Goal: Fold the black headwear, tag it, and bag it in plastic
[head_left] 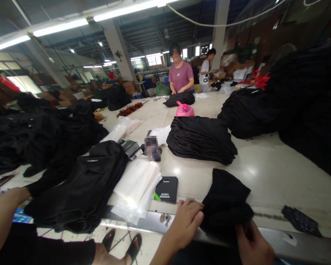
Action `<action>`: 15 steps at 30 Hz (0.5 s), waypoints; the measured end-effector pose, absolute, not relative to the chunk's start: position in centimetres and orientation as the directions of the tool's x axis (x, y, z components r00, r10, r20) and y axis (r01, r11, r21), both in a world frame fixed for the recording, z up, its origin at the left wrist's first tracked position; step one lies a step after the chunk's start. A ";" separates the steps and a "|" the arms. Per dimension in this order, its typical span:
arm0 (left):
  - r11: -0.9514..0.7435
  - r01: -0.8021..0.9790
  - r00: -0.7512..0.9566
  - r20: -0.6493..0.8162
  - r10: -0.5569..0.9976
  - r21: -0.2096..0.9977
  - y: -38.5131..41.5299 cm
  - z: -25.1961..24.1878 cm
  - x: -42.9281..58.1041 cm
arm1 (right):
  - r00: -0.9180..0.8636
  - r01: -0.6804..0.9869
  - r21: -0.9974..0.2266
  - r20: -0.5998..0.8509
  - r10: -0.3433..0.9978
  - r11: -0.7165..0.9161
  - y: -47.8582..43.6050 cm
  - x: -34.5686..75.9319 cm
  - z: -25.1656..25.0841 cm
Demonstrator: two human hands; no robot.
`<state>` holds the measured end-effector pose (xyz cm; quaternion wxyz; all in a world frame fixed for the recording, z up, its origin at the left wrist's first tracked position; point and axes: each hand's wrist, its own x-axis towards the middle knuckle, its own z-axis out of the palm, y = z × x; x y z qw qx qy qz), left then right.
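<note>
A black cloth piece (226,200) lies at the near edge of the table, dark and folded, its exact kind unclear. At its left edge, my left hand (189,219) has thumb and fingertips closed on the cloth. My right hand (253,244) grips its lower right corner, with the fingers partly hidden under the fabric. Left of my left hand are a black card printed "ACTOR'S HEADGEAR" (167,189) and a fan of clear plastic bags (138,186). A small black patterned strip (301,220) rests to the right of my right hand.
Beyond the cloth stands a tall stack of folded black fabric (201,140), with a pink plastic bag (184,109) behind it. Black garments (79,184) are piled on the left, beside another person's arm (9,202). A co-worker (180,75) stands across the table (253,158).
</note>
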<state>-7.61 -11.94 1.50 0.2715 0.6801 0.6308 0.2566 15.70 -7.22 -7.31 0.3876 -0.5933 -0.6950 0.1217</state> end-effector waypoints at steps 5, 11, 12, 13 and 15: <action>0.007 0.798 -0.068 0.078 0.995 0.603 -9.2 -1.0 -4.7 | 0.175 0.754 -0.616 0.520 0.836 0.226 -5.7 14.1 -4.7; -0.356 0.837 0.321 0.153 0.935 0.417 -8.8 -1.7 -5.3 | -0.489 0.671 -0.130 0.663 0.567 0.730 -5.7 18.5 -5.3; -0.361 0.817 0.333 0.142 0.932 0.450 -9.0 -1.4 -5.6 | -0.575 0.629 -0.059 0.635 0.515 0.775 -5.6 19.5 -5.8; -0.344 0.795 0.327 0.125 0.937 0.500 -9.2 -0.9 -6.0 | -0.628 0.600 0.001 0.620 0.470 0.800 -5.6 20.5 -6.3; -0.273 0.734 0.292 0.075 0.954 0.622 -9.8 0.2 -6.5 | -0.672 0.554 0.073 0.627 0.394 0.829 -5.8 22.0 -7.3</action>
